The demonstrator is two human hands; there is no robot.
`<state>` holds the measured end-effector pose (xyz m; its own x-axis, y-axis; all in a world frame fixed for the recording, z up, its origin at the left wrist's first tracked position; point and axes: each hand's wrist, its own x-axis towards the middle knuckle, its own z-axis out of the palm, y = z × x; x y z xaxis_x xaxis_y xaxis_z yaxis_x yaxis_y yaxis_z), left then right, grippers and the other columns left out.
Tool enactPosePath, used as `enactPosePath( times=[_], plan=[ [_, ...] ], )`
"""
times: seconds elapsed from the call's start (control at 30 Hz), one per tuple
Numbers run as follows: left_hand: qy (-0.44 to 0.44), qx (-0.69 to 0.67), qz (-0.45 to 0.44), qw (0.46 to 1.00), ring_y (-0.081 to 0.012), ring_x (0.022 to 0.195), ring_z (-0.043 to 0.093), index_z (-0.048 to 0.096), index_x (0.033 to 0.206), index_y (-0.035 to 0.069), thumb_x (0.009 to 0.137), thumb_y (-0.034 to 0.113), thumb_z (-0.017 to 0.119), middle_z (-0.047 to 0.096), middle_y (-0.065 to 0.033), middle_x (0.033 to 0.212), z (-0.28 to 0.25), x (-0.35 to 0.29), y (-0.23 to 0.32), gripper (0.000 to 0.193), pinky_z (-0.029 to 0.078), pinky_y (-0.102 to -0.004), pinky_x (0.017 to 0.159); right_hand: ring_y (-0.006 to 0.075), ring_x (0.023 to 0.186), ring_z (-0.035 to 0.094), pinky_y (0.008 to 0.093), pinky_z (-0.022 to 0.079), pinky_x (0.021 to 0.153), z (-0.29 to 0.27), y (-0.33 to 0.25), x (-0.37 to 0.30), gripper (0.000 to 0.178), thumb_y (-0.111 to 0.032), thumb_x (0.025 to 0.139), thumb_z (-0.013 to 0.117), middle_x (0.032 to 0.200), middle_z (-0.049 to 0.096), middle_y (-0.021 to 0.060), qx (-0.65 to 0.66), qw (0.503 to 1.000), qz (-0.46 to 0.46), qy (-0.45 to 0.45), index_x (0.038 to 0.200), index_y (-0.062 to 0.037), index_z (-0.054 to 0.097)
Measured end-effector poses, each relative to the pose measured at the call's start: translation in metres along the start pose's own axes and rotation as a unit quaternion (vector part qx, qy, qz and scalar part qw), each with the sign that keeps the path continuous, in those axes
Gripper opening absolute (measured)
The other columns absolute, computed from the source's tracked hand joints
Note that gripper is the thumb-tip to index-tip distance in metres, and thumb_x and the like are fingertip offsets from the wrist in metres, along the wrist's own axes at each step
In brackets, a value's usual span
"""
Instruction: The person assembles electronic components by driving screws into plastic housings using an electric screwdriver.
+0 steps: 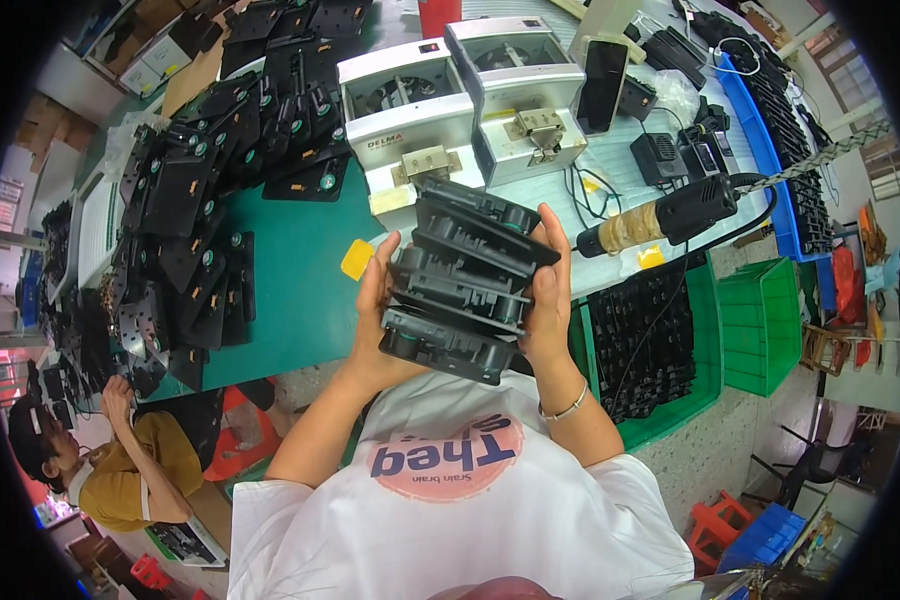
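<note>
Between my two hands is a stack of several black plastic housings, held in front of my chest near the table edge. My left hand grips the stack's left side, thumb and fingers pressed against the ends. On the opposite side, my right hand wraps round the housings with its fingers pointing up. The pieces lie unevenly on one another, slightly fanned and tilted. Just beyond them stand two white benchtop machines with metal blocks on their fronts. A yellow tag shows beside my left fingers.
Black flat parts with green round pieces are heaped at left on the green mat. A corded black tool hangs at right above a green crate of black parts. A phone leans upright. A co-worker sits lower left.
</note>
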<state>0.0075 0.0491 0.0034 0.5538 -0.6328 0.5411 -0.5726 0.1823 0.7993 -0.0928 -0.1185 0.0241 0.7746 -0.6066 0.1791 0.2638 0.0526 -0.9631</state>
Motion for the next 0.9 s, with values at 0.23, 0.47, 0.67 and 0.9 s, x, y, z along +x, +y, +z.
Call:
enactPosePath(
  times=[0.23,0.47,0.67,0.9],
  plan=[
    [0.056,0.020,0.094,0.994,-0.0442,0.137,0.035,0.031,0.144,0.019,0.058,0.013,0.092,0.019,-0.0280,0.153,-0.003,-0.003,-0.003,0.106,0.032,-0.0509,0.112,0.0214,0.127,0.044,0.0349,0.031,0.108,0.006,-0.002,-0.005,0.089,-0.065,0.089,0.050,0.138,0.043,0.0147,-0.013,0.997,0.009,0.071,0.149,-0.0031,0.029],
    [0.083,-0.064,-0.038,0.994,-0.0408,0.139,0.033,0.046,0.125,0.010,0.062,0.011,0.090,0.026,-0.0258,0.149,0.007,-0.015,0.001,0.077,0.033,-0.0494,0.112,0.0225,0.129,0.044,0.0370,0.034,0.109,0.008,-0.001,-0.004,0.111,-0.079,0.076,0.058,0.143,0.037,0.0134,0.023,0.999,-0.006,0.047,0.149,-0.0022,0.026],
    [0.029,-0.056,-0.066,0.996,-0.0370,0.127,0.049,0.055,0.100,0.006,0.069,-0.002,0.081,0.038,-0.0193,0.135,-0.014,-0.025,-0.002,0.041,0.041,-0.0452,0.105,0.0223,0.127,0.045,0.0354,0.033,0.108,0.014,0.005,-0.009,0.097,-0.059,0.080,0.070,0.137,0.043,0.0139,0.018,0.996,-0.056,0.063,0.146,0.0006,0.030],
    [-0.074,0.027,-0.156,0.985,-0.0268,0.119,0.056,0.066,0.110,0.003,0.062,0.007,0.088,0.055,-0.0117,0.132,-0.059,0.010,0.023,0.054,0.044,-0.0365,0.101,0.0194,0.123,0.048,0.0330,0.033,0.107,0.019,0.003,0.003,0.079,-0.048,0.086,0.067,0.131,0.050,0.0112,0.041,0.995,-0.042,0.083,0.141,-0.0007,0.036]
  ],
)
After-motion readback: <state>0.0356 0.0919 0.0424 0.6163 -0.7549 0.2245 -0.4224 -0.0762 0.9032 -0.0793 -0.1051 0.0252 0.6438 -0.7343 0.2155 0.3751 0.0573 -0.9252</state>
